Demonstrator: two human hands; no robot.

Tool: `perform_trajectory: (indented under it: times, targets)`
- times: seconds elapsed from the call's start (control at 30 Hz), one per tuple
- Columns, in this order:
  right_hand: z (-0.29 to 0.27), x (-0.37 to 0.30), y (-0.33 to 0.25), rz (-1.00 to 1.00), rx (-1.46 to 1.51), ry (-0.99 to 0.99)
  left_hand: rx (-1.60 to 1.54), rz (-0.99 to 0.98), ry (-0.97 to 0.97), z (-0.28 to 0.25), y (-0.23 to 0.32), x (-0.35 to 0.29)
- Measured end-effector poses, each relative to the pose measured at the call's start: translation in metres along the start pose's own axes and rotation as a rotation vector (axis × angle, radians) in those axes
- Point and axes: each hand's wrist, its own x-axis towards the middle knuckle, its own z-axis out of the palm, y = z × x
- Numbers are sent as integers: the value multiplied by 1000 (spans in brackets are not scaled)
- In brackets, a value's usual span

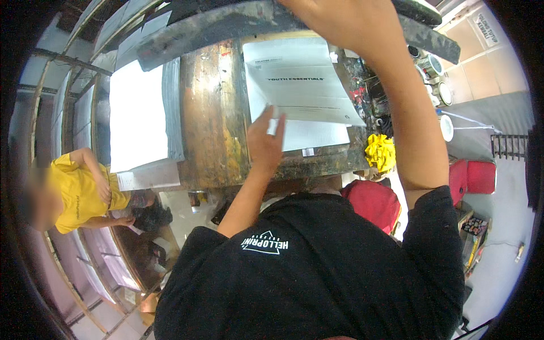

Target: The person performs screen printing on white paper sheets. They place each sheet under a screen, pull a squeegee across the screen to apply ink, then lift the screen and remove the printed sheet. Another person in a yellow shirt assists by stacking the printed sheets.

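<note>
Here, a wooden work table (pixel 207 119) stained with paint sits in front of a person in a black T-shirt (pixel 323 277). On it, just right of twelve o'clock, lies a white printed sheet (pixel 303 93) with dark lettering—its lower right corner raised clear of a plain white sheet (pixel 317 136) underneath. The left hand (pixel 265 139) is at the printed sheet's seven o'clock, fingers loosely parted; its fingertips overlap the paper's edge, but whether they touch it I cannot tell. The right hand (pixel 345 22) reaches up to one o'clock, beside a dark, paint-marked bar (pixel 226 28); its fingers run out of view, so I cannot tell how far open it is or what it holds. A tall stack of white paper (pixel 139 113) stands at ten o'clock, a crumpled yellow cloth (pixel 379 153) near three o'clock—and a co-worker in yellow (pixel 85 192) at nine.
</note>
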Motion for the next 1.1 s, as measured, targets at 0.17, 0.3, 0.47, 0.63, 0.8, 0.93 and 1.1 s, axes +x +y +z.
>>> perform_trajectory:
  times: [0.17, 0.3, 0.47, 0.63, 0.8, 0.93, 1.1]
  targets:
    - [-2, -17, -4, 41, -17, -56, -222, -287, 173, -103, -53, 8]
    - [1, -24, -11, 33, -34, -41, -162, -455, 180, -225, -123, 26]
    - [8, -36, -18, 6, -109, -22, 46, -306, 226, -369, -268, 40]
    - [19, -47, -8, 7, -143, 15, 442, -402, 154, -459, -356, 57]
    - [12, -44, -12, -16, -168, 28, 747, -357, 254, -393, -297, 82]
    - [21, -67, -7, -12, -272, -34, -571, 25, -350, -216, -21, 55]
    - [39, -153, -24, -64, -61, -602, -1807, -924, 21, -154, 70, -33]
